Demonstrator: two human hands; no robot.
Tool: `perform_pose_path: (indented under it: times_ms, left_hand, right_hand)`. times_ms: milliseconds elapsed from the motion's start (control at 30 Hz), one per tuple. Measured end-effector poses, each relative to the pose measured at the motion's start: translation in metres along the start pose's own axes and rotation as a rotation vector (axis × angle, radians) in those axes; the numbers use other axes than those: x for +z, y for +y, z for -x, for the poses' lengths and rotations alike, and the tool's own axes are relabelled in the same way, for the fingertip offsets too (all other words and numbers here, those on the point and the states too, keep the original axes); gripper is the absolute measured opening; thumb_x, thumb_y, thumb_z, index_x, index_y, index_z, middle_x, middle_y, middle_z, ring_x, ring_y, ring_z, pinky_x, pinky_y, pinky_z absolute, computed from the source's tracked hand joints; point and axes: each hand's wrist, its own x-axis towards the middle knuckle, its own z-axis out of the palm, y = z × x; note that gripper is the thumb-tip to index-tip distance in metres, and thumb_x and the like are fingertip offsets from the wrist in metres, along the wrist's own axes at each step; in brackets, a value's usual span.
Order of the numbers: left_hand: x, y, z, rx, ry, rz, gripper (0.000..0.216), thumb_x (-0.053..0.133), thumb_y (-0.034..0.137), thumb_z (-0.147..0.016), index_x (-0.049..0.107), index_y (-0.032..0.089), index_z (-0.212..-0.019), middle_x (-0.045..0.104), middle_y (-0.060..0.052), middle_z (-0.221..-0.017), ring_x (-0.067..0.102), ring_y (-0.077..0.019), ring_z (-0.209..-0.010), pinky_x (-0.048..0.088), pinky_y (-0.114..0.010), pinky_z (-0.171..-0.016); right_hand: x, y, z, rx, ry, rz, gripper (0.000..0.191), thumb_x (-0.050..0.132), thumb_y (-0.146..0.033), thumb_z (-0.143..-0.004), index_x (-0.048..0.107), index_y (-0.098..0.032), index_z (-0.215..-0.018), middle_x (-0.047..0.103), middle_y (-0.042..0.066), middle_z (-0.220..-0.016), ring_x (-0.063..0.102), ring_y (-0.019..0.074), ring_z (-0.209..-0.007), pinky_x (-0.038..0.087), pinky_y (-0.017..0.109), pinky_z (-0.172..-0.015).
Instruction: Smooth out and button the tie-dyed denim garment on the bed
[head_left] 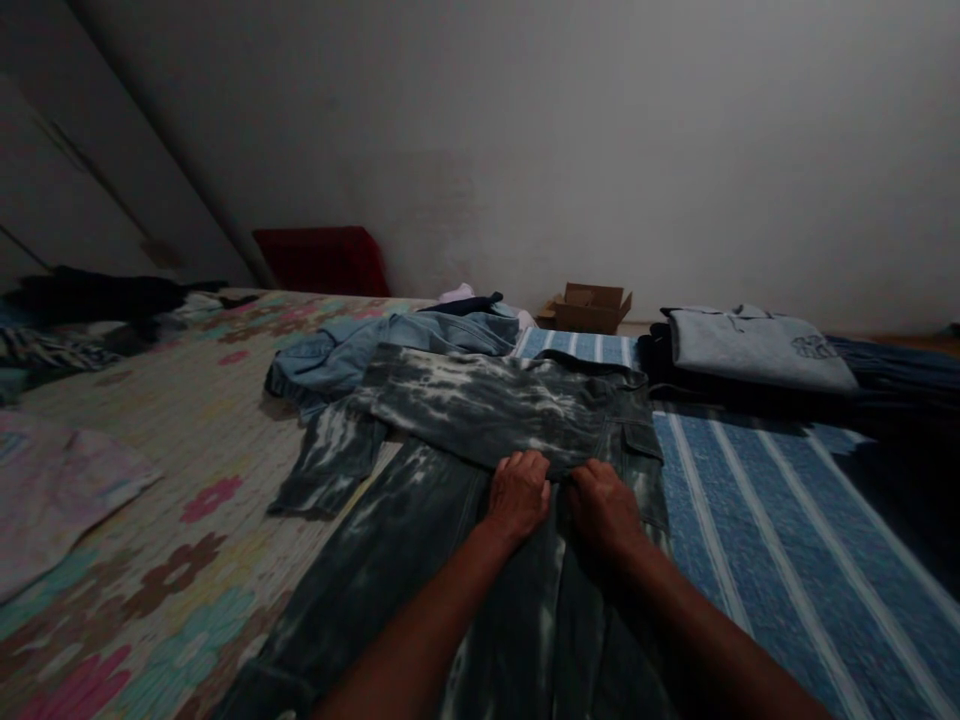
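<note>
A dark grey and white tie-dyed denim garment (442, 510) lies spread in front of me, with a wide part folded across its upper half. One end of that part bends down at the left, and a pocket flap shows at the right. On the lower edge of the fold, my left hand (520, 492) has its fingers curled over the cloth. My right hand (602, 500) grips the same edge just to the right, with a small gap between the hands. My fingertips are partly hidden in the fabric.
Light blue denim (337, 355) lies crumpled behind the garment. A folded grey top (757, 345) rests on dark clothes at the right. Pink cloth (60, 490) lies at left on the floral cover (187, 570); a blue striped cover (739, 500) is at right. A cardboard box (589, 310) stands by the wall.
</note>
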Motion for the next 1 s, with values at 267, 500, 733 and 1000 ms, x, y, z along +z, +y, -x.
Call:
perform_pose_path:
  times_ms: [267, 500, 733, 1000]
  left_hand:
    - [0.001, 0.005, 0.000, 0.011, -0.027, -0.045, 0.013, 0.050, 0.016, -0.087, 0.057, 0.018, -0.098, 0.062, -0.006, -0.104, 0.055, -0.0237, -0.099, 0.043, -0.037, -0.083]
    - [0.004, 0.009, -0.001, 0.036, -0.052, -0.089, 0.018, 0.044, 0.012, -0.089, 0.060, 0.017, -0.094, 0.063, -0.008, -0.101, 0.057, -0.0241, -0.096, 0.045, -0.038, -0.084]
    - [0.000, 0.012, 0.007, 0.030, -0.132, -0.066, 0.026, 0.038, 0.009, -0.091, 0.061, 0.016, -0.101, 0.060, -0.011, -0.123, 0.056, -0.0240, -0.112, 0.040, -0.045, -0.098]
    - [0.001, 0.011, 0.021, -0.015, -0.139, -0.056, 0.035, 0.037, 0.013, -0.093, 0.052, 0.017, -0.125, 0.046, -0.014, -0.142, 0.039, -0.0289, -0.133, 0.036, -0.050, -0.104]
  right_hand:
    - [0.009, 0.003, 0.002, -0.012, 0.117, 0.026, 0.013, 0.053, -0.012, -0.080, 0.060, -0.018, -0.070, 0.058, 0.003, -0.076, 0.051, 0.0171, -0.076, 0.034, 0.027, -0.066]
    - [0.005, 0.004, 0.004, -0.057, 0.089, 0.009, 0.015, 0.054, -0.015, -0.082, 0.060, -0.019, -0.069, 0.057, 0.003, -0.077, 0.050, 0.0169, -0.078, 0.033, 0.026, -0.067]
    - [-0.005, 0.002, 0.006, -0.114, -0.045, 0.086, 0.014, 0.055, -0.011, -0.084, 0.063, -0.020, -0.076, 0.059, 0.005, -0.083, 0.050, 0.0188, -0.081, 0.033, 0.028, -0.069]
    - [-0.011, 0.000, 0.011, -0.162, -0.128, 0.116, 0.019, 0.055, -0.012, -0.087, 0.063, -0.021, -0.103, 0.060, 0.006, -0.095, 0.049, 0.0208, -0.088, 0.034, 0.029, -0.074]
